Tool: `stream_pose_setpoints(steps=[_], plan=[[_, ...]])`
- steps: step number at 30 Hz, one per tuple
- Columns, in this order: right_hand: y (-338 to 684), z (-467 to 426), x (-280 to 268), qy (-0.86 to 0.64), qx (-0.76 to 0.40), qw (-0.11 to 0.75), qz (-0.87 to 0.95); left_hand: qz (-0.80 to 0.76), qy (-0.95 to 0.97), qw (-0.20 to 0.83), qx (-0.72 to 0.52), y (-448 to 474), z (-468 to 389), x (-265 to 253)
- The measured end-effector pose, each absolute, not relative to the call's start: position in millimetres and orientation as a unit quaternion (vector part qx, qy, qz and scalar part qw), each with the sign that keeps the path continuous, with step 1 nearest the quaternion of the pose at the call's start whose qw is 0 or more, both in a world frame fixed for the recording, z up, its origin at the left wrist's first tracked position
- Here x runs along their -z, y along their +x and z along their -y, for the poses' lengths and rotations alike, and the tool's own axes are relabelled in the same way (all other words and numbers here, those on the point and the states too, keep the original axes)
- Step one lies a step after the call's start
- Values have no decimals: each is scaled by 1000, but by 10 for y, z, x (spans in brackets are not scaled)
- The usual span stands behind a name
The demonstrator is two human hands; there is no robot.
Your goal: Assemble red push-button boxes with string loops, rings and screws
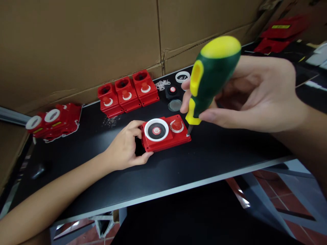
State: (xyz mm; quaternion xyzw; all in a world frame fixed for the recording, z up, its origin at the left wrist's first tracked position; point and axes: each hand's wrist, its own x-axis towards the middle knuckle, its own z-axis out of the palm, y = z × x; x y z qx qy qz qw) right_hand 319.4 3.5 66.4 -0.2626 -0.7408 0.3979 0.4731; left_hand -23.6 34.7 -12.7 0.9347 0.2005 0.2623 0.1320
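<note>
on the far left, a pair of red boxes [61, 119] has thick white rings on top and a pale cord along the edge. next, three red boxes [127, 97] stand in a row. they are hard and shiny, with orange-red domes, but their big round holes have no white ring, so they look less done.

then the left hand [129, 144] curls round the end of one red box [167, 144], near the middle of the smooth black table [153, 178]. this box has its bumpy white ring [167, 130] and round red dome [176, 125] on, so it seems nearly done. the near left corner hole looks dark, so screws may be left to do. at the right end, a tiny silver screw [188, 135] sits under the tip of the screwdriver [214, 78]. its fat handle is green and yellow, like smooth plastic or rubber. the right hand [255, 92] grips it with bent fingers.
</note>
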Motion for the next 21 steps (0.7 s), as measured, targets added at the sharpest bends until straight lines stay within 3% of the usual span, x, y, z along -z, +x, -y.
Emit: stream_pose_setpoints(steps=[5,11,21], plan=[[3249,7,-676,-222,-435,470,735,-205,933,132,-266,-234,-349,130],[3270,-71,-694,-281,-284,437,806,-214,932,136,-259,-253,-354,134],[3269,-76,-639,-241,-355,506,748,-195,936,129,-262,-249,-357,128]])
